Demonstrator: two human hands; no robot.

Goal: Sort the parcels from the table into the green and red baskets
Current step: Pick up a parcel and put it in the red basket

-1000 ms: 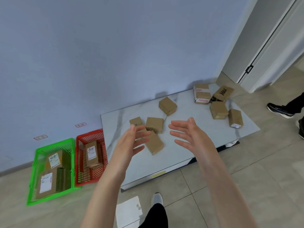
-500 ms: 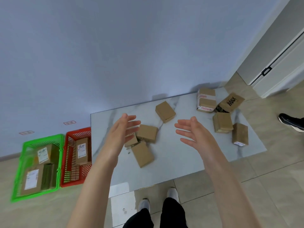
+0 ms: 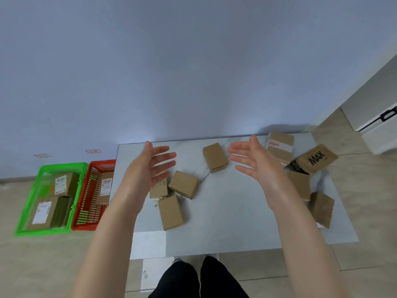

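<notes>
Several brown cardboard parcels lie on the grey marble table (image 3: 225, 222). One parcel (image 3: 215, 157) sits between my two hands near the far edge. Three more cluster left of centre: parcel (image 3: 183, 184), parcel (image 3: 171, 212) and a labelled one (image 3: 159, 188) partly under my left hand. My left hand (image 3: 148, 168) and my right hand (image 3: 255, 164) hover above the table, palms facing each other, fingers straight, holding nothing. On the floor to the left stand the green basket (image 3: 28, 208) and the red basket (image 3: 86, 208), each with labelled parcels inside.
At the table's right end lie more parcels: a taped one (image 3: 280, 147), a "MAX" box (image 3: 315, 161), parcel (image 3: 299, 187) and parcel (image 3: 321, 208). A wall runs behind the table. A white door (image 3: 373, 117) stands at right. My legs (image 3: 199, 278) are at the near edge.
The view has swung so the table lies square in front of me. Both hands have lifted and spread further apart, still holding nothing. The parcels have not moved.
</notes>
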